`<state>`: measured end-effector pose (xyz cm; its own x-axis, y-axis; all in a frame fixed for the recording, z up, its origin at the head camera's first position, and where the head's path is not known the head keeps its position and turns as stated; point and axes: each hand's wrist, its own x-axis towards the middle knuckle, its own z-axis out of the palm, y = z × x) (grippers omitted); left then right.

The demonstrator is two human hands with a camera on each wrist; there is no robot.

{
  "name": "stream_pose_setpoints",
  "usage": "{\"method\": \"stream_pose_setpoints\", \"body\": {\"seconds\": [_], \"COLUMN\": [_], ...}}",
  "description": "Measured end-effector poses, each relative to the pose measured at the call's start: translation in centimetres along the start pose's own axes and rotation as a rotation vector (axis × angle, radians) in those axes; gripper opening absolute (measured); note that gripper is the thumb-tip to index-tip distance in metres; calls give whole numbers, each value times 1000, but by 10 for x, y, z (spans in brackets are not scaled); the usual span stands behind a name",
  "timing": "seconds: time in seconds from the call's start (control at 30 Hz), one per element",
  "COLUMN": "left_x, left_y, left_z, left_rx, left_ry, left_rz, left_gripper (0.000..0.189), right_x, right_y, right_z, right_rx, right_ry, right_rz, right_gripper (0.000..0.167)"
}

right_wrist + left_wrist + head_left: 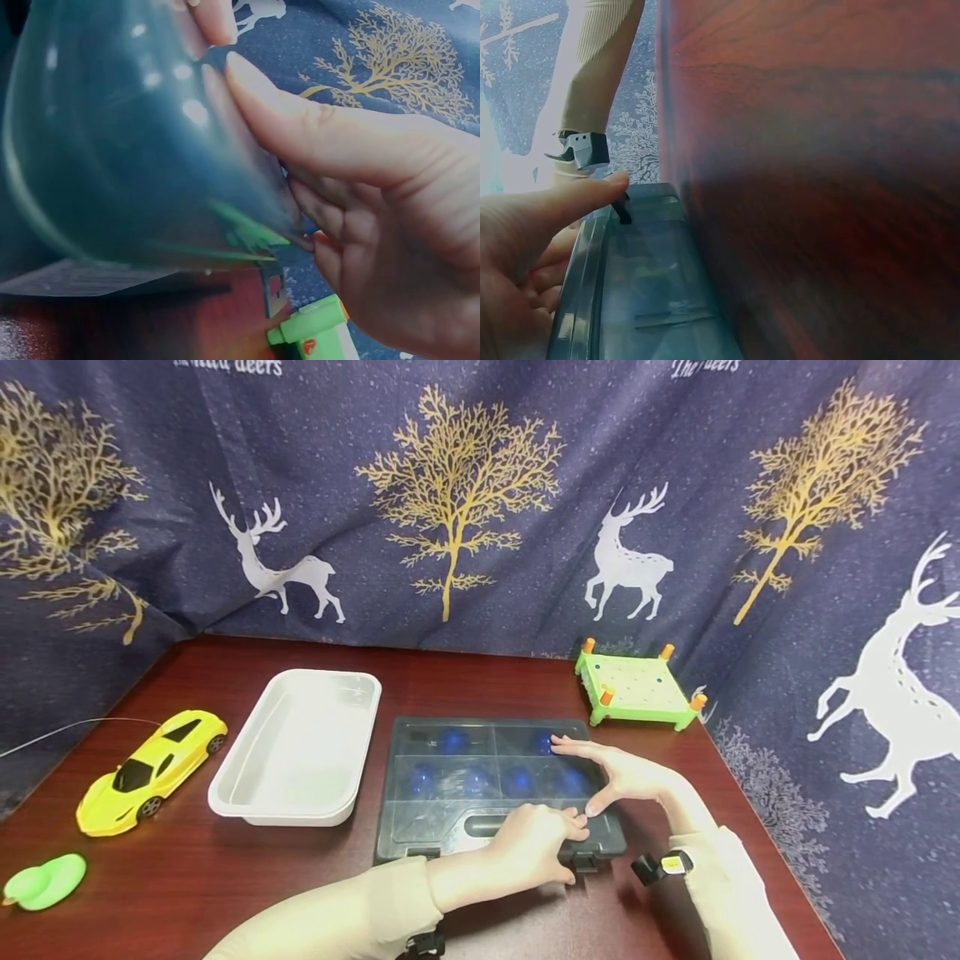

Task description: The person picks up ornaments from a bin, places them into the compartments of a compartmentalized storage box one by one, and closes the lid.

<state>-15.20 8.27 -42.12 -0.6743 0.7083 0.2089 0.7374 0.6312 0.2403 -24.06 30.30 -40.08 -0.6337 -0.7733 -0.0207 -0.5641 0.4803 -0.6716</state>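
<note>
A dark see-through plastic storage case with a carry handle lies flat, lid down, on the table. Several blue balls show through its divided lid. My left hand is at the case's front right, curled fingers over the lid's edge and thumb at the black latch. In the left wrist view, the thumb tip touches a dark latch. My right hand rests on the lid's right side, fingers spread and thumb near the left hand's fingertips. The right wrist view shows its thumb against the clear plastic.
Left of the case stands a white tray. Farther left are a yellow toy car and a green toy. A green toy bed-like frame with orange knobs stands at the back right. A deer-patterned cloth hangs behind the table.
</note>
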Motion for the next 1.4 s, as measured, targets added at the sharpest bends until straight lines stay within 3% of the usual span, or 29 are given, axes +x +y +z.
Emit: {"method": "stream_pose_setpoints", "body": {"seconds": [0.23, 0.63, 1.13, 1.4], "left_x": [0, 2, 3, 7], "left_y": [3, 10, 0, 2], "left_z": [-1, -1, 0, -4], "left_rx": [60, 114, 71, 108], "left_ry": [16, -6, 85, 54], "left_rz": [-34, -36, 11, 11], "left_gripper": [51, 45, 33, 30], "right_x": [1, -2, -1, -2], "right_y": [2, 6, 7, 5], "right_z": [1, 2, 3, 3], "right_rx": [15, 26, 64, 36], "right_ry": [10, 16, 13, 22], "right_rz": [6, 8, -9, -10], "right_gripper": [95, 95, 94, 94]}}
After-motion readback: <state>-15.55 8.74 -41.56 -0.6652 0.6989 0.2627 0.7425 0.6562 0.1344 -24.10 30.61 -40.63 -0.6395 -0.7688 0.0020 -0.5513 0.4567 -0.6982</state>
